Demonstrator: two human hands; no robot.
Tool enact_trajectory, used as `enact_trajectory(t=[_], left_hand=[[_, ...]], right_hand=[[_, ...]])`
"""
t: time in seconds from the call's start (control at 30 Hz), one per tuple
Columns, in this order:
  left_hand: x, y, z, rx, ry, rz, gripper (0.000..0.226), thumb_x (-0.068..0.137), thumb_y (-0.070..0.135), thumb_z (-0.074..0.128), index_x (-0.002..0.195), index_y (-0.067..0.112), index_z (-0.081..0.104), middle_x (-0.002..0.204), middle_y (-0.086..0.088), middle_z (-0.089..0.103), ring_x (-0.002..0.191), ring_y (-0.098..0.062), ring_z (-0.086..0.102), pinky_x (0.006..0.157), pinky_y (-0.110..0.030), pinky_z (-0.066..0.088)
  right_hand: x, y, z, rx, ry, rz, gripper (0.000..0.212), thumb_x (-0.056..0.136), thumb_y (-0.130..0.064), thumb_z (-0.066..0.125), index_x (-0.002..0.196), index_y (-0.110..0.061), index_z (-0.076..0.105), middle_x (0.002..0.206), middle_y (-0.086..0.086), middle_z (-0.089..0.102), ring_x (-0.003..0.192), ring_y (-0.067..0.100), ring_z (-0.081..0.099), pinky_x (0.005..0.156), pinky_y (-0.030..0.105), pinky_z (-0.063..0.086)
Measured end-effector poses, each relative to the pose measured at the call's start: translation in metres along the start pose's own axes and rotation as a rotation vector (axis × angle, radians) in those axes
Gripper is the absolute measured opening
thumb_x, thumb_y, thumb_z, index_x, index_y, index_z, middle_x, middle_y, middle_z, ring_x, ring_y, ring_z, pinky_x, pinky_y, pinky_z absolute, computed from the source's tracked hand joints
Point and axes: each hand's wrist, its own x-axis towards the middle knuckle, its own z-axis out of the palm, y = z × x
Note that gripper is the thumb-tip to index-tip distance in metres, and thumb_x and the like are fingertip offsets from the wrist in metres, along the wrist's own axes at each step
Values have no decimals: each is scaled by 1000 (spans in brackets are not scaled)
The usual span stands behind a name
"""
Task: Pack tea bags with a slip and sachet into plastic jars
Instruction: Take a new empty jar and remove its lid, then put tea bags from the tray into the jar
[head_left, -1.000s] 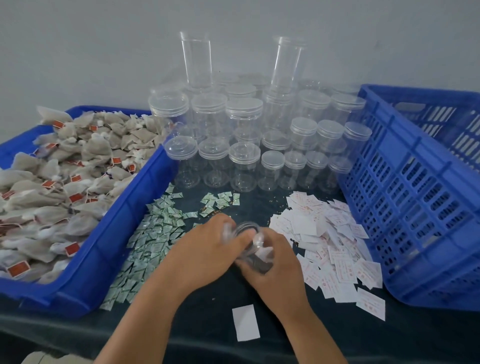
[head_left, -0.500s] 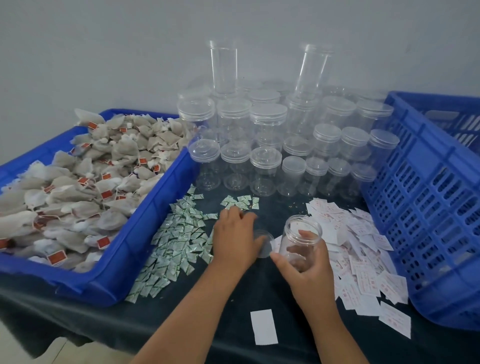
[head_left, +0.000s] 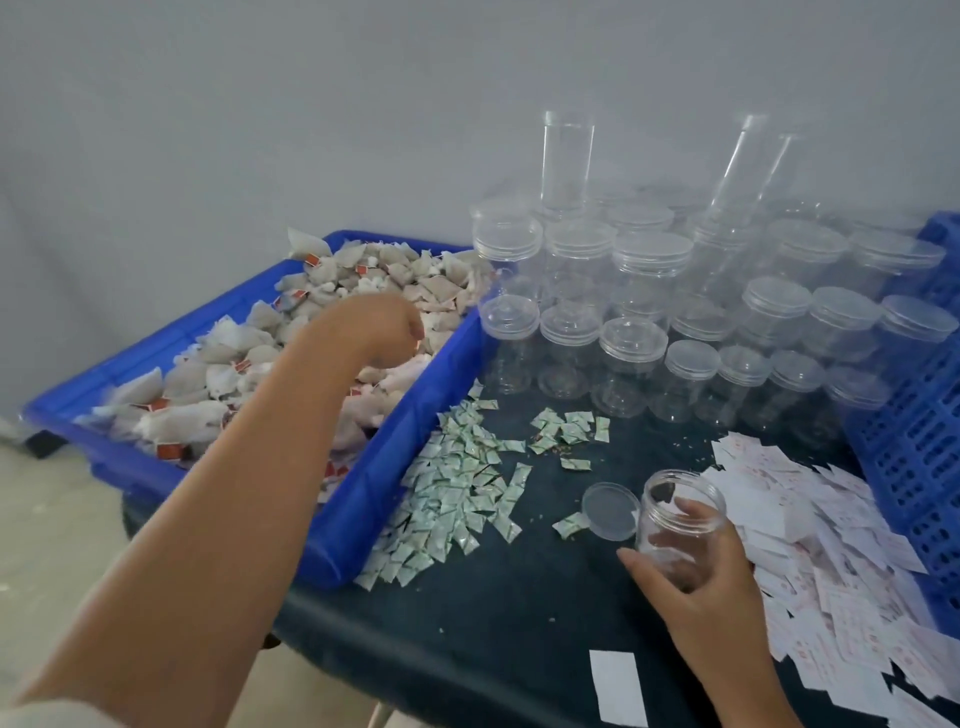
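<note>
A dark worktop (head_left: 519, 597) before a grey wall (head_left: 260, 130) carried two blue plastic crates: the left crate (head_left: 374, 499) heaped with white tea bags (head_left: 208, 374), the right crate (head_left: 914, 467) with its inside unseen. The right hand (head_left: 711, 571) gripped one open clear plastic jar (head_left: 675, 514), its one round lid (head_left: 610, 512) just beside. The left hand (head_left: 384, 327) curled among the tea bags, grasp unclear.

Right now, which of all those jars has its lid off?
The jar held by the right hand. Its mouth is open and its lid lies beside it, while the stacked jars behind it wear lids.
</note>
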Motion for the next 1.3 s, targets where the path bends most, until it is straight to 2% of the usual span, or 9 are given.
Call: enact_trajectory(t=[0.1, 0.17, 0.33, 0.53, 0.67, 0.87, 0.97, 1.13, 1.3], left_hand=[[20, -30, 38, 110, -218, -85, 78, 95, 47, 72, 161, 40, 32, 165, -3, 38, 139, -30, 51, 109, -45, 46], [24, -37, 67, 27, -248, -49, 68, 98, 39, 68, 159, 35, 38, 161, -7, 41, 136, -31, 52, 109, -46, 48], [35, -32, 82, -45, -10, 37, 21, 100, 24, 63, 115, 13, 73, 115, -8, 72, 96, -21, 63, 81, -31, 46], [37, -32, 73, -334, 256, -71, 46, 106, 28, 54, 63, 13, 50, 60, -1, 51, 54, -16, 46, 54, -32, 37], [35, -42, 66, -755, 329, -123, 44, 105, 34, 52, 66, 17, 41, 62, 0, 42, 55, -16, 37, 58, -30, 36], [13, -29, 34, -1279, 329, -131, 29, 101, 42, 60, 76, 28, 66, 79, 0, 58, 75, -19, 54, 67, -31, 47], [-1, -6, 8, -1523, 259, -63, 18, 87, 39, 69, 83, 21, 68, 69, 4, 56, 57, -12, 46, 51, -28, 35], [-25, 49, -6, -1418, 109, 183, 19, 83, 36, 70, 83, 18, 65, 68, 0, 48, 49, -9, 35, 43, -24, 25], [-50, 109, 30, -1312, -155, 237, 21, 79, 50, 66, 80, 35, 81, 71, 9, 66, 54, -3, 49, 54, -26, 35]], right_hand=[[0, -2, 1, -9, 6, -2, 68, 59, -56, 91, 117, -60, 56, 108, -16, 77, 96, 17, 76, 91, 47, 60], [1, -1, 2, -26, 10, -8, 66, 64, -47, 95, 114, -63, 55, 106, -22, 76, 91, 12, 75, 89, 42, 59], [3, 4, 2, -52, 10, 12, 67, 73, -30, 99, 113, -62, 56, 104, -27, 75, 84, 7, 74, 87, 38, 55], [4, 7, 2, -62, 15, 37, 58, 74, -36, 97, 116, -50, 60, 103, -24, 75, 83, 13, 74, 83, 36, 55], [5, 5, 1, -64, 24, 28, 53, 76, -37, 95, 115, -45, 61, 101, -23, 75, 83, 6, 73, 78, 32, 52], [3, 4, -1, -59, 13, 12, 54, 77, -37, 95, 111, -58, 58, 98, -22, 75, 83, 7, 71, 76, 30, 51], [3, 3, 0, -60, -11, 4, 54, 76, -39, 96, 110, -59, 59, 98, -20, 75, 80, 12, 71, 75, 31, 52], [1, -2, 0, -67, -49, -14, 58, 64, -67, 86, 113, -53, 59, 103, -20, 75, 78, 9, 70, 72, 21, 52], [1, -6, -2, -77, -80, -33, 59, 66, -67, 85, 117, -58, 57, 112, -28, 72, 94, -1, 71, 77, 8, 51]])
